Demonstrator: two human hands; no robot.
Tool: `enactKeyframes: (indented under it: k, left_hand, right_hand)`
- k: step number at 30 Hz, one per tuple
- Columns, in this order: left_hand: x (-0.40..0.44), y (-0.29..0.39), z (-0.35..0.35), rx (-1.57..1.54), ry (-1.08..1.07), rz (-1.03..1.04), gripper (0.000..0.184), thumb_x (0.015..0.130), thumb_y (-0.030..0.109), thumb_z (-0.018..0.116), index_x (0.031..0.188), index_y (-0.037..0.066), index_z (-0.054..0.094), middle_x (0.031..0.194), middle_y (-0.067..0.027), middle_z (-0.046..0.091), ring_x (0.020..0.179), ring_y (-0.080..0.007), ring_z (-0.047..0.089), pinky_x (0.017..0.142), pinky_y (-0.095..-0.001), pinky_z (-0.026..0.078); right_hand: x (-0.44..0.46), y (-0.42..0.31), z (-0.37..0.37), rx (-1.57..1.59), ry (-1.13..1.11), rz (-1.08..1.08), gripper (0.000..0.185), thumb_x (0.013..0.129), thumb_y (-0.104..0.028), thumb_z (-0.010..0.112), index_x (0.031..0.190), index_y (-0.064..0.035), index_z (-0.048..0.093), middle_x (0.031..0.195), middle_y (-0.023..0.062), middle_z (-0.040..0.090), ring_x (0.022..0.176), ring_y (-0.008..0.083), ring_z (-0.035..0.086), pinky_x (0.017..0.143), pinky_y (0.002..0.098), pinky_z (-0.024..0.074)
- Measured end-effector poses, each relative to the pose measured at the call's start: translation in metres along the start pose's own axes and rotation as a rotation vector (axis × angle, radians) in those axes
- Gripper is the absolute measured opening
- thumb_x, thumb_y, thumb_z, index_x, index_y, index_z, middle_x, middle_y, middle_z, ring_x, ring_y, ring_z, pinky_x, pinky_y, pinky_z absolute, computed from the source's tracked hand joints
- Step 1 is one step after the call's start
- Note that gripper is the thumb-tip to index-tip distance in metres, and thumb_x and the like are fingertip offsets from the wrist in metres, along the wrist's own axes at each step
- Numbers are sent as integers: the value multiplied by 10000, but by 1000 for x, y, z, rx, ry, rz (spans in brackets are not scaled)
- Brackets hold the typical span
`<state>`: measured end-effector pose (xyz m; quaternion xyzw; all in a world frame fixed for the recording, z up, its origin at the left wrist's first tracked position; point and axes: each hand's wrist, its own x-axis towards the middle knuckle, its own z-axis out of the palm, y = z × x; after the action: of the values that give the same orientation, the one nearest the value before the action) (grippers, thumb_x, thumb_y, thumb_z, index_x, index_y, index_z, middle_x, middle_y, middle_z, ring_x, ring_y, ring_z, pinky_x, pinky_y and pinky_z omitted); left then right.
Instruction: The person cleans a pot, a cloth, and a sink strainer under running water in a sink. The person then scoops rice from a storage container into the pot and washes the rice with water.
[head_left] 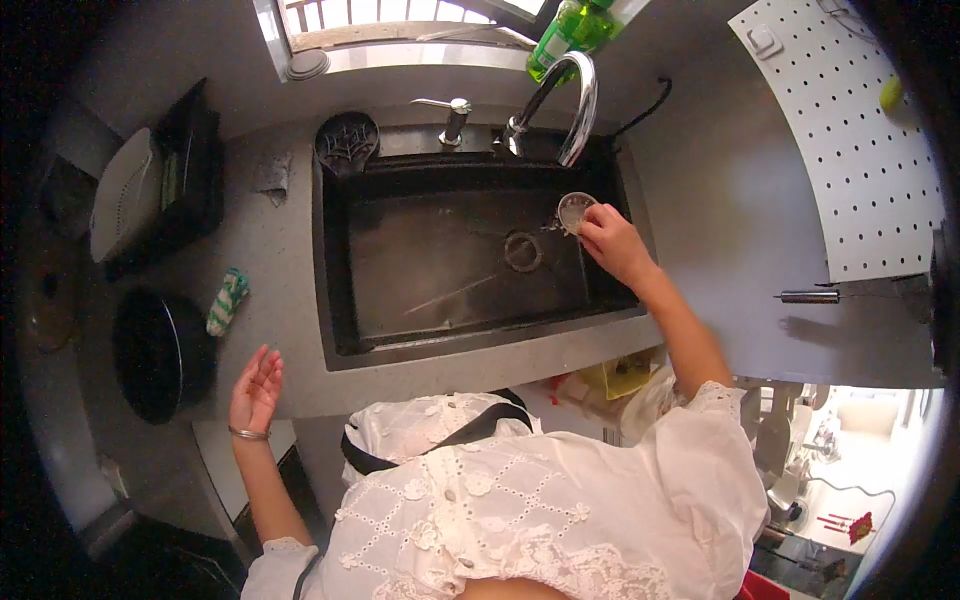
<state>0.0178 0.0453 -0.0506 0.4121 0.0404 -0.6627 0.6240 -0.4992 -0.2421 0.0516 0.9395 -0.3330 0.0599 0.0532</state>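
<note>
Over the right part of the dark sink (pixel 430 255), my right hand (pixel 613 243) grips a small round strainer (pixel 575 210) by its edge. Bits of something pale show in and beside the strainer. The drain (pixel 521 251) lies a little to its left and lower. Above the strainer curves the chrome faucet (pixel 582 110). My left hand (pixel 257 388) is raised palm up near the counter's front edge, fingers apart and holding nothing. A green and white cloth (pixel 228 301) lies on the counter beyond it.
At the left are a black round pot (pixel 160 355) and a dish rack (pixel 195 180) with a white plate (pixel 128 195). Behind the sink stand a soap dispenser (pixel 456 122) and a green bottle (pixel 570 38). A white pegboard (pixel 840 140) is at the right.
</note>
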Motion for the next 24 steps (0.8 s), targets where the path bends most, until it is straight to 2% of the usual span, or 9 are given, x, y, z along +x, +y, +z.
enactKeyframes:
  k: [5, 8, 9, 12, 24]
  left_hand:
    - [5, -4, 0, -13, -2, 12, 387, 890, 55, 441, 1268, -17, 402, 1170, -183, 536, 1036, -250, 555, 864, -316, 486]
    - [6, -5, 6, 1, 2, 1, 356, 883, 64, 461, 1222, -41, 439, 1133, -189, 547, 1017, -252, 559, 872, -310, 484]
    - [7, -5, 7, -1, -1, -4, 355, 883, 62, 462, 1221, -43, 438, 1131, -189, 548, 1015, -255, 559, 874, -311, 484]
    - [8, -5, 8, -18, -3, -21, 353, 881, 54, 467, 1218, -48, 438, 1121, -189, 552, 1010, -262, 560, 876, -315, 484]
    - [13, -2, 27, 62, 8, -56, 339, 875, 57, 487, 1196, -50, 464, 1112, -180, 558, 996, -249, 569, 861, -305, 494]
  right_hand:
    - [-24, -1, 35, 54, 66, 68, 228, 777, -61, 517, 997, -25, 567, 1007, 128, 580, 892, 255, 561, 785, 340, 479]
    - [-36, -10, 52, 71, 124, 165, 167, 766, -57, 555, 930, -38, 586, 970, 106, 578, 888, 261, 559, 756, 331, 487]
    - [-36, -19, 43, 196, 114, 250, 109, 736, -54, 613, 842, -45, 591, 918, 87, 561, 875, 271, 544, 721, 334, 489]
    - [-44, -28, 54, 222, 196, 310, 111, 699, -42, 655, 781, -41, 579, 875, 83, 537, 858, 279, 525, 701, 342, 485]
    - [-81, -42, 66, 250, 181, 421, 117, 697, -41, 649, 785, -41, 572, 882, 81, 537, 866, 274, 528, 699, 352, 481]
